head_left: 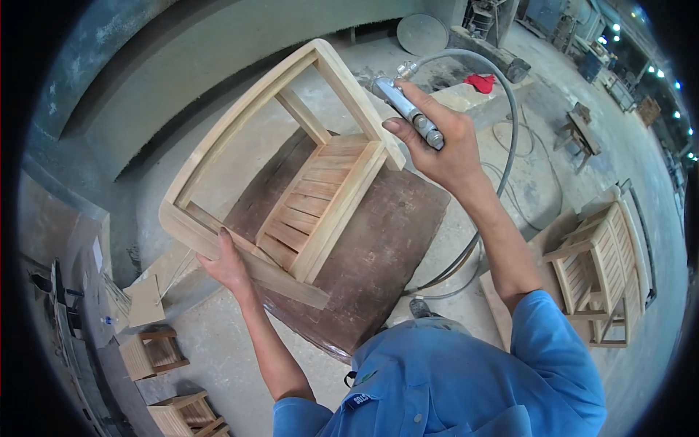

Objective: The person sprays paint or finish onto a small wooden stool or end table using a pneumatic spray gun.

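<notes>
A small unpainted wooden chair (pixel 312 191) with a slatted seat rests tilted on a brown, worn work stand (pixel 393 226). My left hand (pixel 226 266) grips the chair's lower-left rail, its thumb over the top edge and the other fingers hidden beneath. In my right hand (pixel 448 142) is a metal spray gun (pixel 415 116), held above the chair's right-hand corner. A grey hose (pixel 514 109) runs from the gun's fitting and curves down to the right. No spray is visible.
Several similar wooden chairs stand on the floor, one group at right (pixel 597 266) and another chair (pixel 154 353) at lower left. A curved grey wall (pixel 218 51) rises behind. A red cloth (pixel 480 83) lies on a ledge, and a small stool (pixel 579 135) is at far right.
</notes>
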Demonstrator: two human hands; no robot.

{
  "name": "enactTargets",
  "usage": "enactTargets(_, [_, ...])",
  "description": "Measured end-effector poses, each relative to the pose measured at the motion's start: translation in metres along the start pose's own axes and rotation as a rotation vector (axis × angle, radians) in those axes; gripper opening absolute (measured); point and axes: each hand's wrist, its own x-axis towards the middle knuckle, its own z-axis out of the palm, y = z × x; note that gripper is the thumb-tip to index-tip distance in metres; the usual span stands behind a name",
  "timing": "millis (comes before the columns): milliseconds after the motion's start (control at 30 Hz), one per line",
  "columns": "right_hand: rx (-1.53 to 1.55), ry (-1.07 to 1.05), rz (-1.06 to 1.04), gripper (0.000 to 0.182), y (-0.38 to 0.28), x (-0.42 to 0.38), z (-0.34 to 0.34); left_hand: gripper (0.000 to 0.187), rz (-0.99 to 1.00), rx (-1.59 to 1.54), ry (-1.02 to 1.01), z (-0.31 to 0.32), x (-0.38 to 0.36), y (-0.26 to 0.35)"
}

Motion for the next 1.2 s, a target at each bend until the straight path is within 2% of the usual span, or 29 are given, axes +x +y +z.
enactTargets(233, [-0.111,-0.226,0.119,0.048,0.012,-0.072,-0.030,0.052,-0.023,0.059,0.015,0.000,0.009,-0.003])
enactTargets(300, [-0.121,-0.315,0.249,0.047,0.016,-0.099,-0.041,0.053,-0.020,0.054,0.009,0.001,0.012,-0.007])
enactTargets(433, [-0.160,-0.373,0.378,0.044,0.028,-0.153,-0.061,0.055,-0.029,0.078,-0.006,-0.001,0.022,-0.014])
enactTargets(500, [-0.257,-0.522,0.550,0.042,0.034,-0.166,-0.067,0.055,-0.016,0.072,-0.011,-0.001,0.025,-0.016])
enactTargets(633, [-0.269,-0.425,0.538,0.049,0.051,-0.152,-0.062,0.054,-0.003,0.006,-0.042,0.001,0.023,-0.010])
enactTargets(700, [-0.155,-0.227,0.394,0.048,0.052,-0.125,-0.056,0.054,0.006,-0.043,-0.060,0.001,0.020,-0.007])
enactTargets(733, [-0.153,-0.208,0.391,0.048,0.050,-0.108,-0.053,0.054,0.006,-0.011,-0.047,0.001,0.019,-0.009])
enactTargets(800, [-0.083,-0.094,0.244,0.045,0.043,-0.070,-0.046,0.054,0.015,0.015,-0.033,0.001,0.017,-0.013])
enactTargets(933, [0.017,-0.044,0.215,0.044,0.023,-0.003,-0.039,0.053,-0.002,0.035,-0.035,0.000,0.009,-0.009])
enactTargets(1000, [0.014,-0.024,0.127,0.045,0.020,0.018,-0.030,0.052,-0.005,0.019,-0.035,-0.001,0.010,-0.012])
enactTargets(1067, [-0.004,-0.017,0.078,0.046,0.020,0.024,-0.020,0.053,0.040,0.049,-0.028,-0.002,0.012,-0.025])
enactTargets(1200, [0.062,-0.152,0.146,0.045,0.027,0.000,0.010,0.055,-0.005,0.056,-0.039,-0.003,0.003,-0.005])
